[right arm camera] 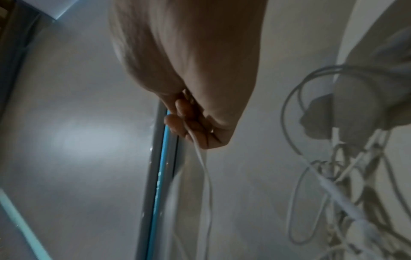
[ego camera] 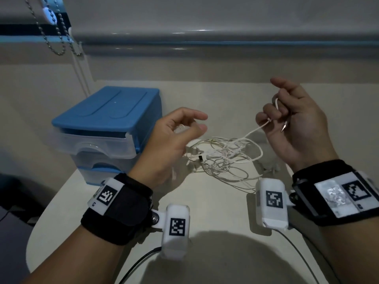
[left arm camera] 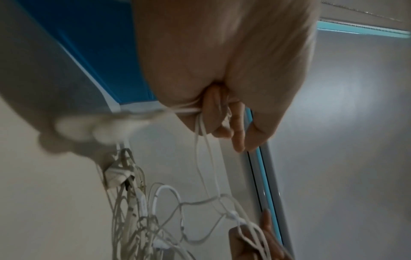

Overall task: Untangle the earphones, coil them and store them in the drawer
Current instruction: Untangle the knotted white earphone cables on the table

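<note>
Untangling is under way at frame centre: the earphones (ego camera: 223,158) lie knotted on the tabletop (ego camera: 215,212), one strand pinched by the left hand (ego camera: 174,138), the plug end by the right hand (ego camera: 295,121). Thin, limp wire is best held near the ends. The top drawer (ego camera: 92,144), at left, stands pulled out.

no readable text, only black-and-white square markers (ego camera: 176,227) on wrist-worn cameras and bands
</note>
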`<state>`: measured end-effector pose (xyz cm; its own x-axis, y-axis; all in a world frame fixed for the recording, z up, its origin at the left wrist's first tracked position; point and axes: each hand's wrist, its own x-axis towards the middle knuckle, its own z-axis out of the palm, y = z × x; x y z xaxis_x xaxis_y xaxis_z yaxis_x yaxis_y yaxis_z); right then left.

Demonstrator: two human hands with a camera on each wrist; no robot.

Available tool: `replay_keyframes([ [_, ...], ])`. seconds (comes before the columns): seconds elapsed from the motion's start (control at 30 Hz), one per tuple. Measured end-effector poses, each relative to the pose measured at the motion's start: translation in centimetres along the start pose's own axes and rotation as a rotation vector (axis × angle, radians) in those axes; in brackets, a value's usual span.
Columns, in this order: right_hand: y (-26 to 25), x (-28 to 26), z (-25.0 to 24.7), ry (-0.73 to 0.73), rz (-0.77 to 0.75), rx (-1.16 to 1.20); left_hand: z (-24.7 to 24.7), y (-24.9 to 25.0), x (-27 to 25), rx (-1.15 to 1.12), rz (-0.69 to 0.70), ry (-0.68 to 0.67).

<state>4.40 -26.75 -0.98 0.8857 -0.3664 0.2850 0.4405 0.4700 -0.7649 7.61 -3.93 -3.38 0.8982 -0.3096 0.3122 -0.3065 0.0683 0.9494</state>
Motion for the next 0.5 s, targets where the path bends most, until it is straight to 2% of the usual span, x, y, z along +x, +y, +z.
replay_keyframes([
  [0.17,-2.0,1.8,4.0,-0.1,-0.038,-0.115,0.1,-0.1,-0.6,0.167,-0.029,-0.177],
  [0.3,-4.3,3.6,5.1,-0.109,-0.121,-0.182,-0.1,-0.2,-0.7,0.219,-0.06,-0.262],
  [0.43,-5.7,4.6,4.5,-0.06,-0.198,-0.291,0.0,0.4,-0.9,0.074,-0.081,-0.204],
  [0.5,-6.1,4.9,4.1,-0.017,-0.205,-0.342,0.1,0.5,-0.9,0.073,-0.102,-0.188],
])
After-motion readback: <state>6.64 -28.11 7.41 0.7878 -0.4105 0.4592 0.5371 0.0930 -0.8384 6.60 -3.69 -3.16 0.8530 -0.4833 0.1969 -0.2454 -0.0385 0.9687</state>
